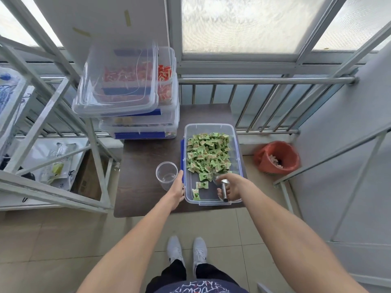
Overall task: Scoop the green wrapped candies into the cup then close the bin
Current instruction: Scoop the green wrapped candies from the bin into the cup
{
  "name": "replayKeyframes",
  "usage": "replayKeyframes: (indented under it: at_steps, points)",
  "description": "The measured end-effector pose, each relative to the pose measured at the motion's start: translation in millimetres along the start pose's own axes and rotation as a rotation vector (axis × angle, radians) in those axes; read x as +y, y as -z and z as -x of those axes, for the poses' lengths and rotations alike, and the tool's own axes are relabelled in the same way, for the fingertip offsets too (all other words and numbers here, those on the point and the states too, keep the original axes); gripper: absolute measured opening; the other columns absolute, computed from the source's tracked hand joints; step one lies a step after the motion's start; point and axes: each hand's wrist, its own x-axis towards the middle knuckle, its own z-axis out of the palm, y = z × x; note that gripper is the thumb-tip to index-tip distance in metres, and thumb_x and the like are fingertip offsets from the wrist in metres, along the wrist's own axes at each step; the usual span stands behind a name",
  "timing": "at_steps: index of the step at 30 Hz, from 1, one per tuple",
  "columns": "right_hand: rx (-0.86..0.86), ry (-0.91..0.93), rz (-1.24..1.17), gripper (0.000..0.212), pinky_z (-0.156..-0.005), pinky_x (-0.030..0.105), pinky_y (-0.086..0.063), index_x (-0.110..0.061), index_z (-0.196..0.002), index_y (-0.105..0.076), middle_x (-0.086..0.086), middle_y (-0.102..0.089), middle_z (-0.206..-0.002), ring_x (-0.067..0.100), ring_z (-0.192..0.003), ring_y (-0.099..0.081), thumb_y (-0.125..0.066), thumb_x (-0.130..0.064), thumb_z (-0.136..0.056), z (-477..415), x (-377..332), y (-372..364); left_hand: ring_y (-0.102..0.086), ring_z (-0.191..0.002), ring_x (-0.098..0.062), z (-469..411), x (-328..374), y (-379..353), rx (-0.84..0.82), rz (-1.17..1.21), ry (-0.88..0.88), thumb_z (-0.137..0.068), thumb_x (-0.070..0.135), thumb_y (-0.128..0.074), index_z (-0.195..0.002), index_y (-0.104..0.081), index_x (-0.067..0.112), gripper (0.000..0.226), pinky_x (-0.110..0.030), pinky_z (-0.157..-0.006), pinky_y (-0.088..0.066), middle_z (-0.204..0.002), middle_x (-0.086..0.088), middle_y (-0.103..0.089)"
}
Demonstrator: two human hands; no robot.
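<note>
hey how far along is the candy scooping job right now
Done: the bin is open. In hand: the right hand holds a metal scoop at the near edge of the green candies, while the left hand rests against the bin's side. Left: the cup looks empty, so all the scooping remains, then closing the bin.

You are standing at a small dark brown table (146,166) set on a tiled floor (53,240). On it rests an open clear bin (238,149) with blue side clips, and just left of the bin stands a clear plastic cup (166,175) — upright and near the bin's left wall. At the table's far left corner sits a stack of clear lidded boxes (139,121) — blue-handled.
</note>
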Motion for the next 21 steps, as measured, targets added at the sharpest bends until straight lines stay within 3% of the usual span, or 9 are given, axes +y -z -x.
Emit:
replayKeyframes:
  at_steps: [5, 9, 12, 16, 21]
  points:
    - [-0.017, -0.035, -0.008, 0.063, -0.051, 0.026, -0.049, 0.002, -0.130, -0.049, 0.017, -0.055, -0.098, 0.022, -0.053, -0.052, -0.072, -0.026, -0.079, -7, -7, 15, -0.035, -0.146, -0.023, -3, 0, 0, -0.013, 0.006, -0.002, -0.104, 0.055, -0.020, -0.157, -0.023, 0.021, 0.064, -0.039, -0.118, -0.023, -0.159, -0.006, -0.036]
    - [-0.093, -0.108, 0.104, 0.055, -0.055, 0.026, -0.048, 0.001, -0.117, -0.048, 0.013, -0.050, -0.087, 0.020, -0.055, -0.048, -0.069, -0.032, -0.079, -6, -10, 23, -0.031, -0.148, -0.026, -13, -1, 1, 0.018, 0.024, 0.022, -0.098, 0.065, -0.025, -0.159, -0.018, 0.026, 0.073, -0.050, -0.120, -0.021, -0.163, -0.004, -0.027]
    - [-0.151, -0.156, 0.126, 0.050, -0.056, 0.025, -0.047, -0.002, -0.110, -0.047, 0.012, -0.052, -0.081, 0.018, -0.056, -0.048, -0.069, -0.032, -0.077, -4, -14, 24, -0.034, -0.146, -0.028, -13, 2, -4, 0.031, 0.054, 0.035, -0.095, 0.069, -0.027, -0.155, -0.028, 0.027, 0.074, -0.057, -0.118, -0.019, -0.157, 0.001, -0.036]
    - [-0.222, -0.190, 0.147, 0.036, -0.045, 0.023, -0.043, -0.006, -0.099, -0.046, 0.006, -0.046, -0.070, 0.014, -0.047, -0.044, -0.064, -0.034, -0.084, 0, -22, 20, -0.032, -0.146, -0.028, -24, 0, -5, 0.066, 0.129, 0.002, -0.085, 0.075, -0.035, -0.157, -0.026, 0.027, 0.086, -0.057, -0.118, -0.024, -0.163, 0.000, -0.027]
    - [-0.207, -0.183, 0.161, 0.036, -0.042, 0.023, -0.035, -0.008, -0.095, -0.043, 0.002, -0.038, -0.069, 0.012, -0.049, -0.032, -0.063, -0.033, -0.079, -10, -20, 22, -0.040, -0.142, -0.030, -16, 3, -4, 0.097, 0.188, 0.003, -0.099, 0.062, -0.031, -0.158, -0.020, 0.020, 0.073, -0.051, -0.116, -0.032, -0.162, -0.003, -0.030]
